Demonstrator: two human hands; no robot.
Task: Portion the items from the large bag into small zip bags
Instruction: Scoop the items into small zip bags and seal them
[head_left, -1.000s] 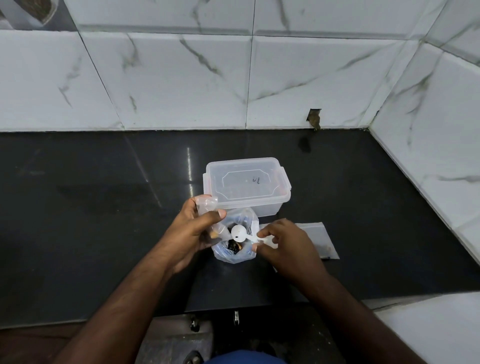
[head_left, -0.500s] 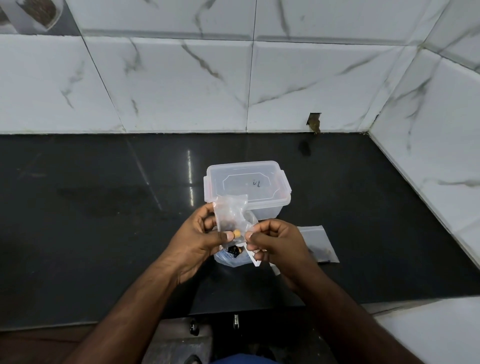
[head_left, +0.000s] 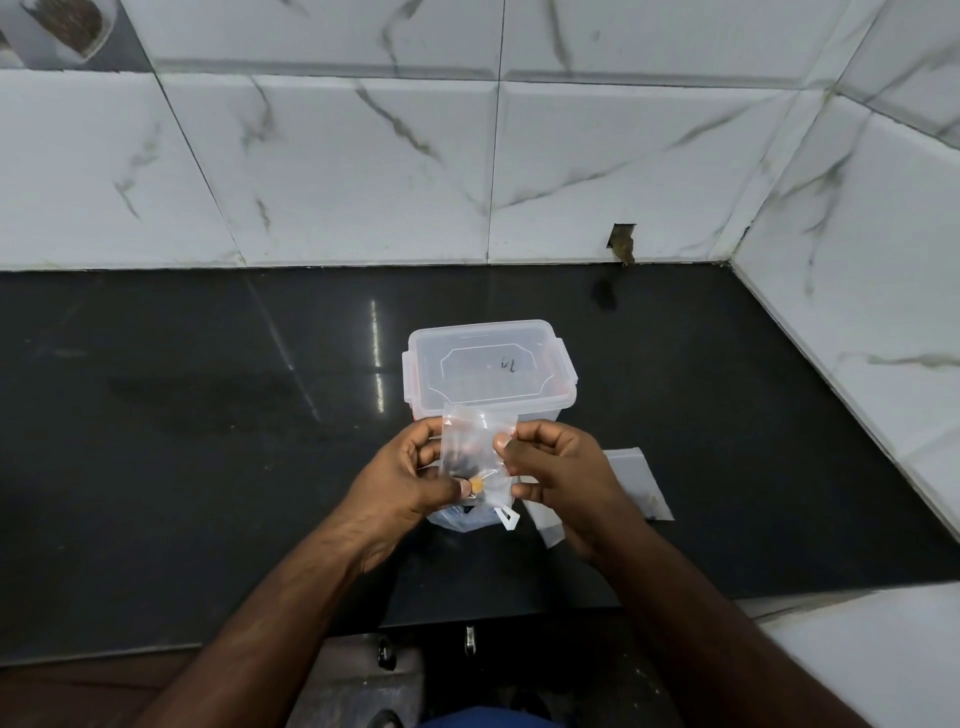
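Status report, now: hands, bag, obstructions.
Left hand and right hand both pinching the small zip bag, items inside. Large bag on the counter beneath. Nothing in the way.

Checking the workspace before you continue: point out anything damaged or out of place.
One oddity: a chipped hole in the wall tile where it meets the countertop, behind the lidded container. No spill shows.
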